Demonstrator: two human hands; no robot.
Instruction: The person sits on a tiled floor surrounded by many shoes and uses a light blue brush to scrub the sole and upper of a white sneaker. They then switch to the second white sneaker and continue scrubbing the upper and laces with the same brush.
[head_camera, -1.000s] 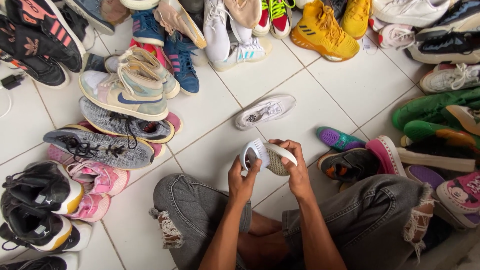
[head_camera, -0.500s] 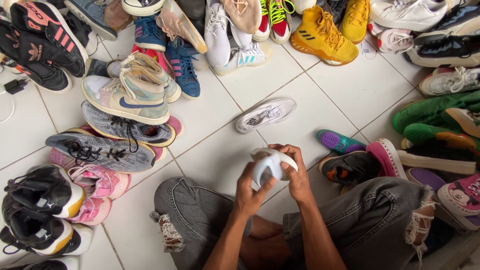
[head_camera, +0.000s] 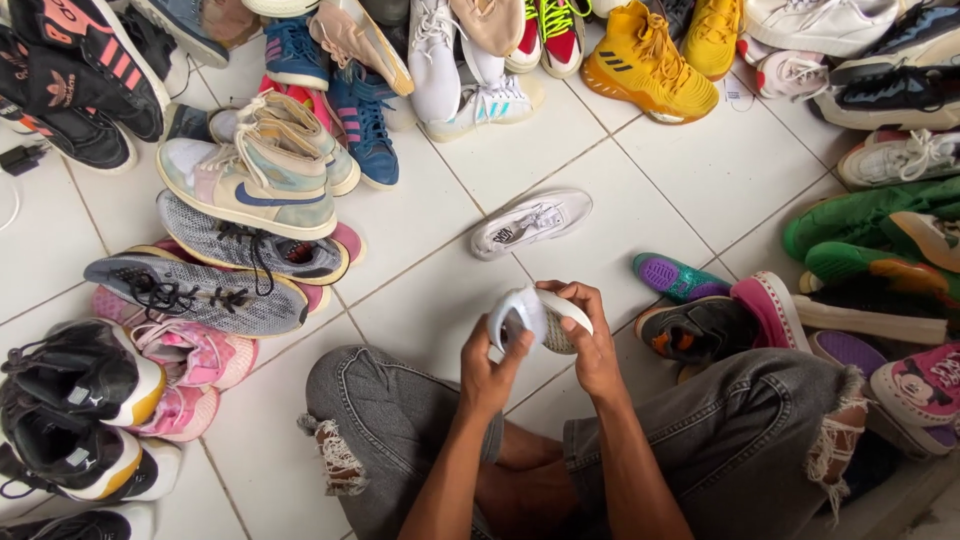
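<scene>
Over the tiled floor (head_camera: 420, 230), near its front edge, both hands have turned the white shoe (head_camera: 535, 318) sole-sideways, left hand (head_camera: 488, 372) and right hand (head_camera: 592, 345) fingers clamped on it for closer handling

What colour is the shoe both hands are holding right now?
White, as the head view shows: the shoe sits between the left hand and right hand.
</scene>
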